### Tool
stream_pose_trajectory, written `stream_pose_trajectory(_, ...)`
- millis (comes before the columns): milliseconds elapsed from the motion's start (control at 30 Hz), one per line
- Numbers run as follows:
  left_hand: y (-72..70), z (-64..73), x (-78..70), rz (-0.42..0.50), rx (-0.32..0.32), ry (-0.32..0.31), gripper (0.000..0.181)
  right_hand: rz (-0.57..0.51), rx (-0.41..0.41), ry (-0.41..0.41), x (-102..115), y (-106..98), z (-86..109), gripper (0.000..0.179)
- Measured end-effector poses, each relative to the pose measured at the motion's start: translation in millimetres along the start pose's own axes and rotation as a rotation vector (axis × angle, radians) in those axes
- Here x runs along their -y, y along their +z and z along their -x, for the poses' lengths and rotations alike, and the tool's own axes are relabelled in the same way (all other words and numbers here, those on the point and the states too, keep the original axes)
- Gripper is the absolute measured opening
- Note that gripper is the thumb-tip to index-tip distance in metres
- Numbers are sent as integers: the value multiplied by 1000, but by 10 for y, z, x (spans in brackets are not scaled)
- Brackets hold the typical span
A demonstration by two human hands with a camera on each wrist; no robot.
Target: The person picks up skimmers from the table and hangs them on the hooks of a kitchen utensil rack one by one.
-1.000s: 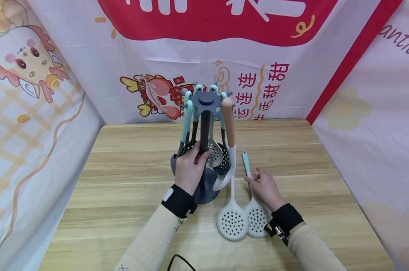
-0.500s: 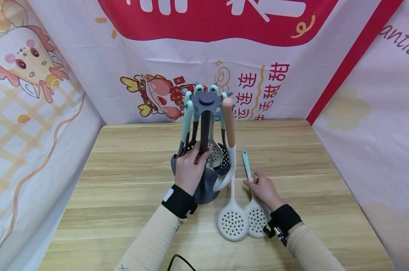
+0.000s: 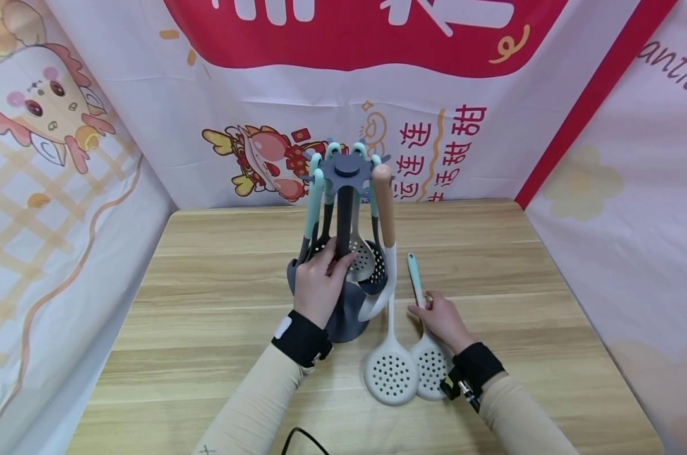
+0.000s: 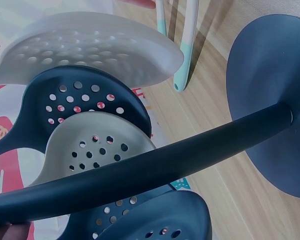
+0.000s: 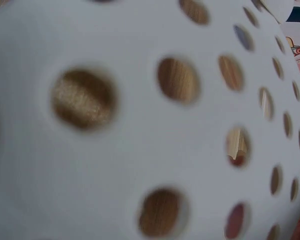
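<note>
My left hand (image 3: pixel 320 281) grips the dark post (image 3: pixel 345 218) of an upright utensil stand (image 3: pixel 346 169). Around its top ring hang several kitchen utensils, mostly mint-handled, plus a white ladle (image 3: pixel 385 272) with a wooden handle. To the right, my right hand (image 3: pixel 445 321) pinches the stem of a light grey skimmer (image 3: pixel 432 368), just below its mint grip. That skimmer's perforated head (image 5: pixel 125 140) fills the right wrist view at close range. A second grey skimmer (image 3: pixel 391 374) lies beside it, heads side by side, its upper handle hidden behind the ladle.
The wooden table (image 3: pixel 206 303) extends on both sides of the stand. Printed cloth (image 3: pixel 150 114) rises behind the table and along its sides. A black cable (image 3: pixel 300 430) curves at the front edge.
My right hand has shifted slightly toward me along the skimmer's stem, and its fingers have drawn in on it. The left hand and stand stay put.
</note>
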State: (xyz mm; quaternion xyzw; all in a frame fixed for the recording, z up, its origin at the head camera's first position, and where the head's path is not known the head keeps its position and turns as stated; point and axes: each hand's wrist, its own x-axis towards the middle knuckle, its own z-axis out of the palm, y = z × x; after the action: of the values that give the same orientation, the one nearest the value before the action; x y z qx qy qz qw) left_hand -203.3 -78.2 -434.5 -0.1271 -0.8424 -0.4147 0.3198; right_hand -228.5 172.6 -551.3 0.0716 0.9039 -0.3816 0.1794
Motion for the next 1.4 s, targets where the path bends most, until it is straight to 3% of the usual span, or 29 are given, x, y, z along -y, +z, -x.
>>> stream_pose_trajectory(800,-8,-10,4,21,23,-32,25,-57,52,47,90,33,-19,53)
stream_pose_trajectory(1200,0,0,39,-1,0,-2,24,8,-13,-37,43,82,-68,55)
stream_pose_trajectory(1400,8,0,53,4,-1,-3,24,2,-15,-18,33,91,-87,55)
